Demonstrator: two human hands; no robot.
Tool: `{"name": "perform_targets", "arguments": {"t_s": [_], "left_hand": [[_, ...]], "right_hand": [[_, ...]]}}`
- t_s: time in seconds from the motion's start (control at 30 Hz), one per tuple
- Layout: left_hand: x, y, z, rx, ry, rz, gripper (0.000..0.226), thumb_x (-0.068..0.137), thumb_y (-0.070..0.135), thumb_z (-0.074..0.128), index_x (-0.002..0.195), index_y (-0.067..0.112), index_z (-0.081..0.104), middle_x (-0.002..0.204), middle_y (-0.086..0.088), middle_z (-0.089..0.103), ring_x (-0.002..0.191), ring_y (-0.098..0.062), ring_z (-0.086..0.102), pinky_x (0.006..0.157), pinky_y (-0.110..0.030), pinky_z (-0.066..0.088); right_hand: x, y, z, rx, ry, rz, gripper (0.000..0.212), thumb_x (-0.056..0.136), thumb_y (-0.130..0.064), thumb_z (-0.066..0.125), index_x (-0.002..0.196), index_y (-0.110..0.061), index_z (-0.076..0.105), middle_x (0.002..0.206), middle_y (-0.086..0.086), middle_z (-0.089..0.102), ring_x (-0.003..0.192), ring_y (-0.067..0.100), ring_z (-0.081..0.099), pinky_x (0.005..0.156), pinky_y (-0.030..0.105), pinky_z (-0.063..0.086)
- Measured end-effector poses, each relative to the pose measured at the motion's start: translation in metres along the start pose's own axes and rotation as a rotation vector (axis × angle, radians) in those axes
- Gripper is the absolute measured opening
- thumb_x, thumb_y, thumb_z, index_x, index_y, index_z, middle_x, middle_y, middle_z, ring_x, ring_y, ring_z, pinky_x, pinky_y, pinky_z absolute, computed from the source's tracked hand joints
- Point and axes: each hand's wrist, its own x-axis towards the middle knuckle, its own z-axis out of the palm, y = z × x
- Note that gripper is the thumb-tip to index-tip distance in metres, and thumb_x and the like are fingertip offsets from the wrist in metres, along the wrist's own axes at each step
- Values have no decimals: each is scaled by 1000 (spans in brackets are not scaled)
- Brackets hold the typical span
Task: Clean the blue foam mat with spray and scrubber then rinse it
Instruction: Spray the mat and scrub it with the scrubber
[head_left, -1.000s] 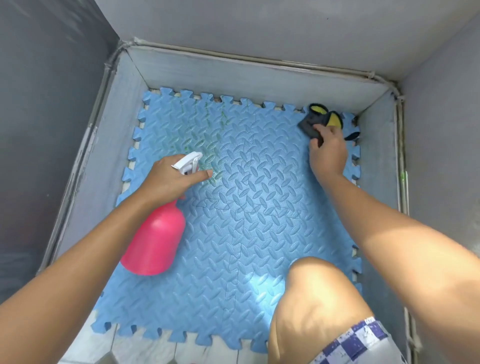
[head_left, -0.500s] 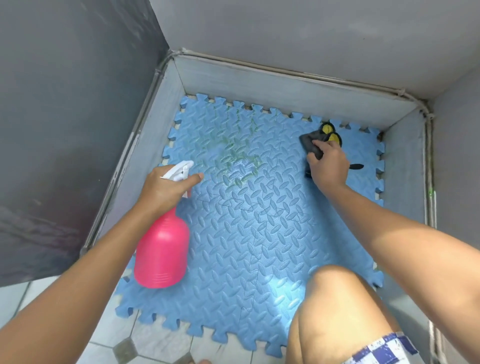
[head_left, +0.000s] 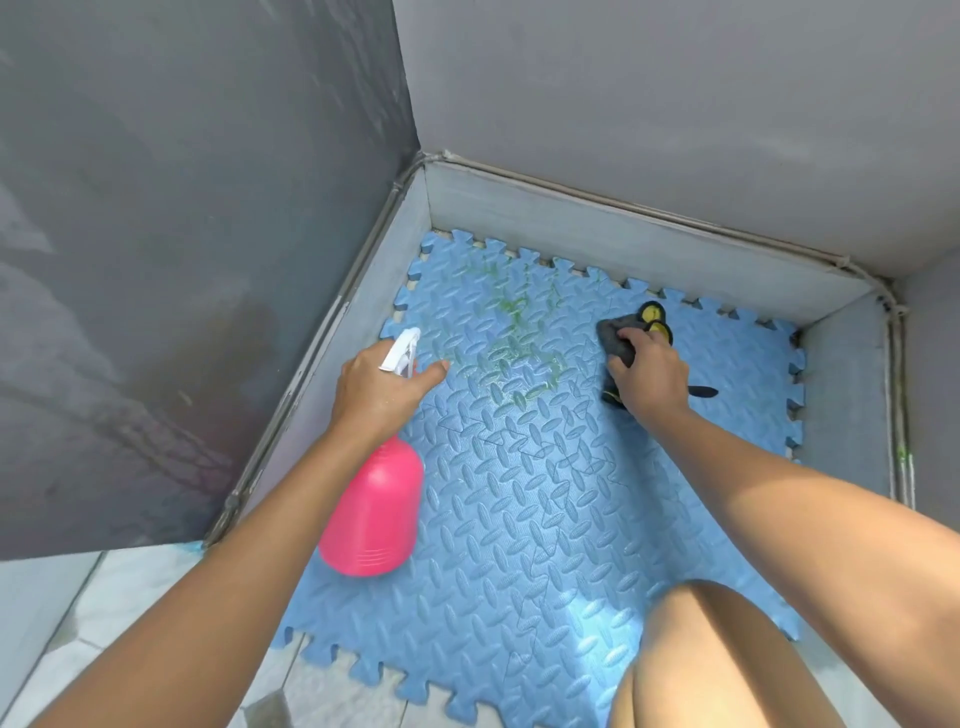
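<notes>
The blue foam mat (head_left: 545, 493) lay flat in a low-walled grey enclosure (head_left: 597, 234), its toothed far edge just beside the far wall and its near edge over the tiled floor (head_left: 62, 613). A greenish stain (head_left: 519, 338) marked the mat's far-left area.

The left hand (head_left: 379, 389) was clenched around the neck of a pink spray bottle (head_left: 374, 509), index finger extended forward beside the white nozzle (head_left: 401, 349). The nozzle pointed toward the stain. The bottle's base hung above the mat's left edge; whether it touched could not be told.

The right hand (head_left: 649, 374) was closed on a dark grey scrubber (head_left: 615, 338), pressed to the mat to the right of the stain. Yellow-and-black parts (head_left: 654, 319) showed just beyond the fingers; their nature could not be determined. A bare knee (head_left: 727, 639) stood over the mat's near-right corner.

Assessment: spraying and scrubbing appeared to be in hand; rinsing was not begun.

Handling, as judged: the mat is likely light, soft and flexible, made of interlocked tiles whose seams may part if lifted by one corner. Wet, its embossed face would be slippery. For rinsing, it would best be gripped along a toothed edge with both hands, or taken apart tile by tile. The bottle's smooth plastic neck is the sound place to hold it.
</notes>
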Motion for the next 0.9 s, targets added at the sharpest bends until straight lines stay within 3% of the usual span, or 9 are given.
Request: {"name": "perform_targets", "arguments": {"t_s": [0.07,0.2,0.33,0.47,0.7,0.8,0.9], "left_hand": [[1,-1,-2,8,-11,11,49,78,50,80,70,9,55,64,-6,58,67,-31,56,65,-40,48],[-8,-3,-3,131,28,-18,60,78,59,77,59,16,39,55,0,46,61,-29,48,58,-34,35],[-6,-12,-10,93,18,7,54,76,58,79,63,16,48,59,1,54,63,-25,53,61,-35,41],[-10,-20,-15,106,25,14,61,79,50,80,56,15,35,50,1,38,56,-26,40,55,-33,33],[-14,-35,-6,272,-114,115,63,75,70,67,61,15,41,61,0,51,61,-22,49,63,-35,34],[-19,-37,-5,325,-44,89,61,79,69,68,62,16,43,63,0,54,66,-25,51,66,-33,36],[-26,-37,0,302,-133,171,57,77,65,73,62,19,43,63,1,55,69,-28,55,63,-32,37]], "right_hand": [[0,-2,0,-7,-1,9,46,92,-25,61,136,-16,57,133,12,56,112,35,58,94,47,44],[0,-2,0,-6,14,3,45,92,-24,61,136,-16,58,132,12,57,110,35,59,95,47,45],[-2,-3,2,-2,36,8,45,92,-23,61,135,-15,58,132,12,57,108,35,60,96,48,45],[-2,-4,5,-22,57,13,45,92,-25,61,135,-16,58,131,12,57,107,35,60,94,48,44],[-4,-5,8,-19,84,21,45,91,-25,59,135,-17,58,131,11,57,108,34,59,95,47,42],[-4,-6,9,-13,92,28,45,92,-25,59,136,-17,57,132,11,56,109,34,59,97,48,42],[-5,-6,10,-13,100,29,45,92,-25,58,136,-17,57,132,10,56,108,34,59,97,48,42]]}}
